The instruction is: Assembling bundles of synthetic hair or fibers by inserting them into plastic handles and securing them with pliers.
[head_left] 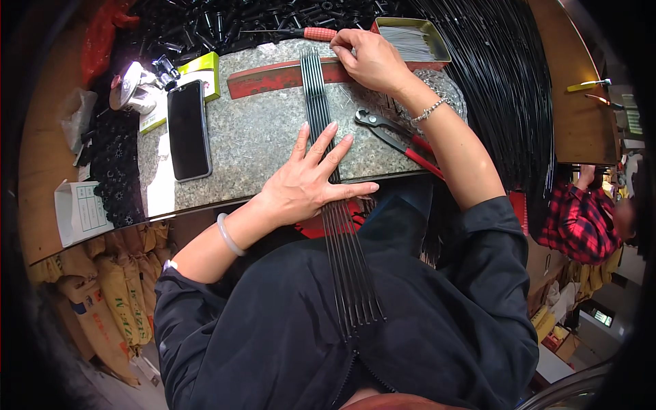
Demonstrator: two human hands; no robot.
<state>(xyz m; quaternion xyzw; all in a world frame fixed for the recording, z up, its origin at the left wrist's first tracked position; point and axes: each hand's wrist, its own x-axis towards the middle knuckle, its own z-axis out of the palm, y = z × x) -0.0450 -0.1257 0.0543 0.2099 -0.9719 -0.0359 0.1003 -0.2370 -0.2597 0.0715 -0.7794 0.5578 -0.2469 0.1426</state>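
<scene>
My left hand (311,174) lies flat with its fingers spread over a row of several thin black rods (318,92). The rods run from the far side of a speckled stone slab (253,137), across a rusty red metal bar (266,82), back toward my chest. Close to their far ends, my right hand (369,58) has its fingers pinched together above the bar; what they hold, if anything, is too small to make out. A tin (445,48) of fine pale wire pins stands beside it. Cutting pliers (389,130) with red handles rest under my right forearm.
A red-handled pointed tool (320,33) lies at the back, before a heap of black parts (205,24). Long black rods (492,82) cover the right side. At left are a phone (189,130) and a yellow-green box (205,72). Another person's plaid sleeve (581,222) shows far right.
</scene>
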